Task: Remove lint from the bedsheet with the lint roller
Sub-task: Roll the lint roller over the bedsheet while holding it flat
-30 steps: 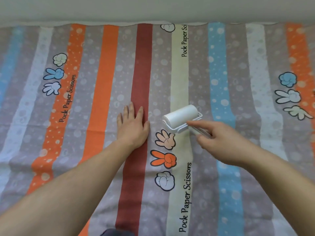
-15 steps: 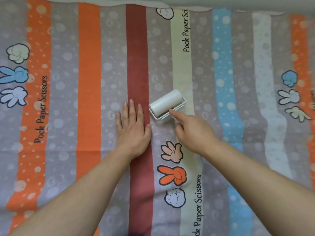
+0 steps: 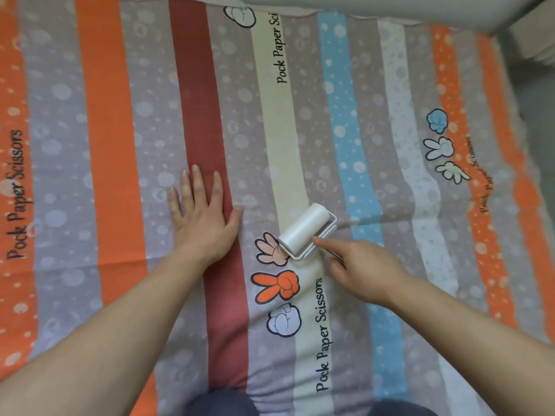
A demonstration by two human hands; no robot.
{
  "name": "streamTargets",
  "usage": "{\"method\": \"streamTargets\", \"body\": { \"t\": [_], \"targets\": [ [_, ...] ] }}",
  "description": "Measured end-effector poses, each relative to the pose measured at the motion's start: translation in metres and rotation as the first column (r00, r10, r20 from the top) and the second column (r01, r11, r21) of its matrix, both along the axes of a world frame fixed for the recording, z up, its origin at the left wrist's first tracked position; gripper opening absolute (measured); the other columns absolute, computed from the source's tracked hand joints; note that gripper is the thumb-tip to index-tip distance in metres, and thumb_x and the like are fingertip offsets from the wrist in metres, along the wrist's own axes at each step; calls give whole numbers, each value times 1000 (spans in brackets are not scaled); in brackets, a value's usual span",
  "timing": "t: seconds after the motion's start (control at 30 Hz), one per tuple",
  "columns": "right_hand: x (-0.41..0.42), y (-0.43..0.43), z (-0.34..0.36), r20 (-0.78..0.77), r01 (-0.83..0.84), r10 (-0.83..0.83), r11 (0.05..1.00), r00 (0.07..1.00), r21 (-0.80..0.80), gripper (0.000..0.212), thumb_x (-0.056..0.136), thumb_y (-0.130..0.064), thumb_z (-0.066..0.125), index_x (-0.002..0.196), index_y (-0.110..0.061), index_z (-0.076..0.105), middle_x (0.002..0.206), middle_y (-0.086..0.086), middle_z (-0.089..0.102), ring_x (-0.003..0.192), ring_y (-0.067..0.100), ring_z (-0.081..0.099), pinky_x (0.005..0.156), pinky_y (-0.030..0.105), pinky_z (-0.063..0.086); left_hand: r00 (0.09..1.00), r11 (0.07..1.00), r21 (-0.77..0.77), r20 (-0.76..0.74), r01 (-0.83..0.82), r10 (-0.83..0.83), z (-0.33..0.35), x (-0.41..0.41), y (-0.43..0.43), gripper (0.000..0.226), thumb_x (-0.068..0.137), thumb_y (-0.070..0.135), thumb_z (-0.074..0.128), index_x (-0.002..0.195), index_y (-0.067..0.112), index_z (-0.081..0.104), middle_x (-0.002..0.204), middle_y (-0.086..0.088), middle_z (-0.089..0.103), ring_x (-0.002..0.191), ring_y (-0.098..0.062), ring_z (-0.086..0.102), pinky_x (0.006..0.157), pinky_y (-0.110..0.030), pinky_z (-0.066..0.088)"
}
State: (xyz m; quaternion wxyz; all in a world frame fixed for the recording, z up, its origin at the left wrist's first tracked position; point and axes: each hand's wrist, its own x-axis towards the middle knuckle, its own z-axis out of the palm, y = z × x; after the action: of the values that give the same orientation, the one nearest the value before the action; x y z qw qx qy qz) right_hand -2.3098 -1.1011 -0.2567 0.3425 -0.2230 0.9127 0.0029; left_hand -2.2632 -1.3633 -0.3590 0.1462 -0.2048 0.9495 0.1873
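Two hands working: your left hand (image 3: 204,217) flat (fingers straight) pinning bedsheet (image 3: 105,145); right hand (image 3: 363,271) grips lint roller (image 3: 304,229), just ahead, axis slanting far-right.

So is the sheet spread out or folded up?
Spread out. The sheet lies open with no fold across it, and the left hand presses flat on it.

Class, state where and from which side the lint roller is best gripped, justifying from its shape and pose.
Grip the lint roller by its handle, coming from the near right as the right hand does. Its drum lies on the bedsheet and the handle trails back toward the person, so the drum can turn freely.
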Motion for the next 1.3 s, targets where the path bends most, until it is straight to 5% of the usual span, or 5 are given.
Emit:
{"method": "streamTargets", "body": {
  "t": [0.47,0.83,0.97,1.1,1.3],
  "targets": [
    [22,81,-7,-91,-148,137,980,986,-131,52,93,-24,40,142,-42,36,118,6,63,106,31,59,70,35,39,999,982,-185,-9,35,-37,7,36,99,57,106,38,27,161,33,16,170,-8,-7,156,-27,-14,124,-52,-1],
    [2,163,48,174,-110,152,967,973,-229,47,90,-27,40,134,-42,45,127,-5,61,109,23,58,87,35,50,977,995,-89,205,-36,53,37,19,161,59,105,30,26,161,27,8,170,-6,-11,155,-26,-18,123,-59,-7],
    [-43,148,67,138,-19,76,927,987,-374,52,94,-30,39,142,-50,35,131,-7,59,110,22,58,88,37,50,980,998,-54,195,-28,38,49,7,153,61,105,29,31,162,26,10,170,-8,-7,156,-23,-13,125,-50,-4],
    [-82,111,46,6,-30,34,944,999,-329,51,99,-30,33,148,-44,27,117,8,63,97,30,58,75,37,47,980,999,-38,195,-35,42,50,-1,144,61,104,28,34,161,24,11,170,-7,-6,156,-22,-12,126,-49,-3],
    [-116,27,7,-81,-72,52,960,995,-270,59,96,-21,38,150,-39,23,130,9,56,112,34,55,77,37,41,987,1000,-16,159,-22,24,43,-41,124,66,101,22,38,161,19,9,169,-10,-9,155,-26,-14,126,-49,-3]
  ]
}}
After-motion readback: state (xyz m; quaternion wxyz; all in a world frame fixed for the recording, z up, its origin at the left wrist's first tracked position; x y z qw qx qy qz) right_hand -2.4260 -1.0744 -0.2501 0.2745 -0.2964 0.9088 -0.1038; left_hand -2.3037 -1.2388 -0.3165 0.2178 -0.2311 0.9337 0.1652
